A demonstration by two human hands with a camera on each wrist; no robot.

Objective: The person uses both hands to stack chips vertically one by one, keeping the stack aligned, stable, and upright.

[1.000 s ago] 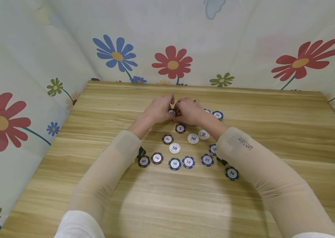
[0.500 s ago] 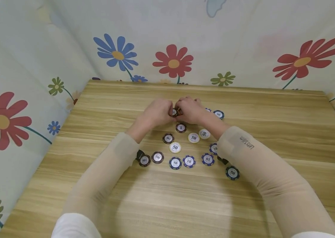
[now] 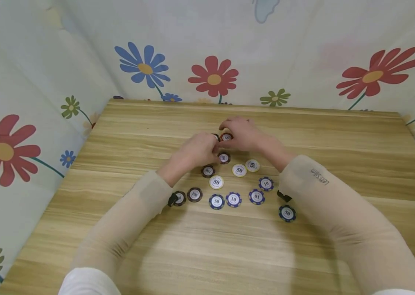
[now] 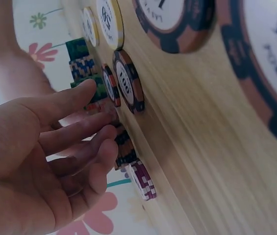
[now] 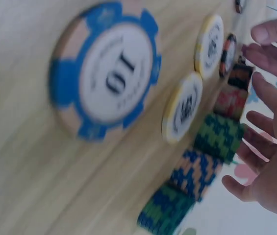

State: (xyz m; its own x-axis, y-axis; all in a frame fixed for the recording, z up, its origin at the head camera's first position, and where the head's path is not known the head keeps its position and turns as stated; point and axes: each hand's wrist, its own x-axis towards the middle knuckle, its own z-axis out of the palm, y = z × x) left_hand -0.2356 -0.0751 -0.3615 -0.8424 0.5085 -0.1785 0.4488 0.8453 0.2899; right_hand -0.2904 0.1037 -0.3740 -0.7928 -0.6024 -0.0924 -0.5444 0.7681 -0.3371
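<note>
In the head view my left hand (image 3: 201, 149) is over the far middle of the table, fingertips close to a loose brown 100 poker chip (image 3: 224, 157). The left wrist view shows its fingers loosely bent with nothing between them, beside a brown-and-black chip stack (image 4: 124, 149). My right hand (image 3: 244, 133) is spread around the far side of a red chip stack (image 3: 226, 137). Seen from the right wrist, its fingers are relaxed and hold nothing, alongside a row with a green stack (image 5: 220, 137) and a blue stack (image 5: 197, 171).
Loose chips lie flat nearer the body: white 50 chips (image 3: 239, 170), blue 10 chips (image 3: 257, 197), brown 100 chips (image 3: 195, 195) and a dark 50 chip (image 3: 287, 213). A purple stack (image 4: 142, 180) ends the row. A flowered sheet hangs behind the wooden table (image 3: 340, 155).
Both hands were together at the dark and red stacks. They have parted: the left has come nearer the body, the right has shifted rightward and loosened, uncovering the red stack.
</note>
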